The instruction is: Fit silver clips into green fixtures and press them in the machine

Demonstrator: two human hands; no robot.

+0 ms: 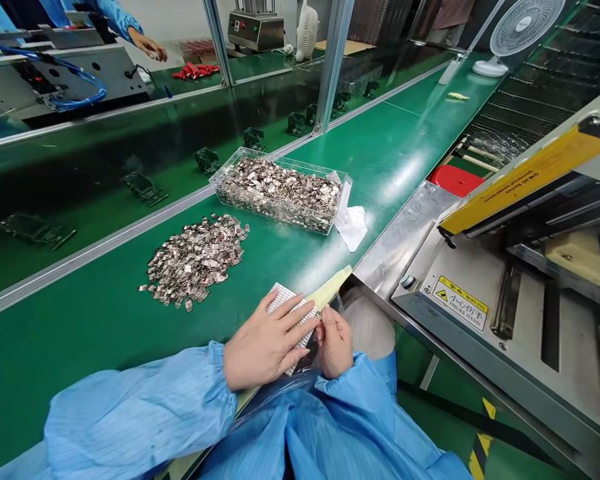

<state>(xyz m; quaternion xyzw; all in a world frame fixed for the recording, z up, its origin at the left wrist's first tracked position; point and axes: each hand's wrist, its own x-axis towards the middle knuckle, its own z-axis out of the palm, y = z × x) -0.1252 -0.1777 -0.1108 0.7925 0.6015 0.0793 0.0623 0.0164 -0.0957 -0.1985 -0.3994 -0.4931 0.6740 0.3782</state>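
My left hand [275, 333] lies palm down over the grid [282, 298], a small white gridded sheet, with the fingers straight and a little spread across it. It presses flat rather than gripping; the grid is under my fingers, its far corner showing beyond them and a lower strip showing near my thumb. My right hand [336, 343] is just beside the grid's right edge, thumb and forefinger pinched together, the other fingers curled in. I cannot tell whether that pinch has the grid's edge or the lower end of the yellow strip [330, 288], for both meet at my fingertips. The strip runs from there away to the right, towards the corner of the metal bench [405, 230].

The grid is at the near edge of the green table [55, 333], close to my body. Ahead and to the left, apart from my hands, is a loose pile [200, 257] of small metal pieces; beyond it stands a clear tray [344, 197] full of more, with white paper [353, 228] at its right end.
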